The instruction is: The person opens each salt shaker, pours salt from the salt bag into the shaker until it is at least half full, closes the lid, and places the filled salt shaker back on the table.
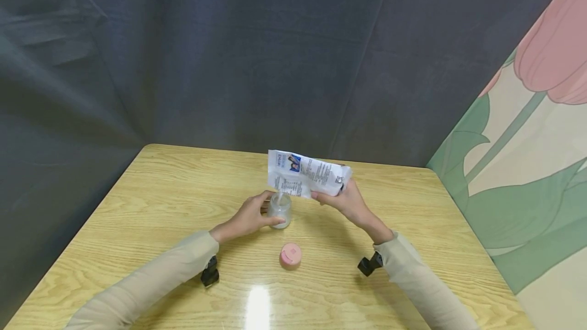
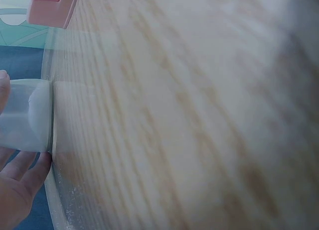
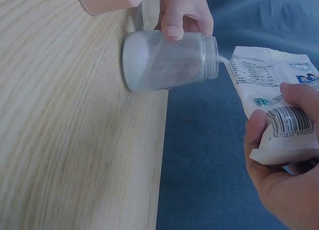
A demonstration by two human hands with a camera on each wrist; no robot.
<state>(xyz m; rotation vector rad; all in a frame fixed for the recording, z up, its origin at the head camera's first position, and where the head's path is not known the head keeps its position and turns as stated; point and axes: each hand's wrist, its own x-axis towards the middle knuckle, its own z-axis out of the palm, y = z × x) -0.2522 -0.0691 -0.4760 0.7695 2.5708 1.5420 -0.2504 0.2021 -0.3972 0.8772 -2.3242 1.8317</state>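
My left hand (image 1: 249, 215) grips a clear glass jar (image 1: 280, 210) standing upright on the table, fingers and thumb around its sides. White granular stuff lies in the jar's lower part, best seen in the right wrist view. In my right hand (image 1: 350, 202) is a white printed packet (image 1: 312, 173), tilted with one corner over the jar's mouth. A thin white stream (image 3: 224, 59) runs from that corner into the jar. The packet's barcode (image 3: 290, 121) faces the right wrist camera. Nearer to me than the jar, a pink lid (image 1: 291, 255) sits on the table.
The wooden table (image 1: 183, 187) has a dark blue-grey curtain (image 1: 257, 55) behind it. On the right hangs a cloth with a tulip print (image 1: 527, 177). Black wrist cameras (image 1: 210, 272) are strapped near both sleeves.
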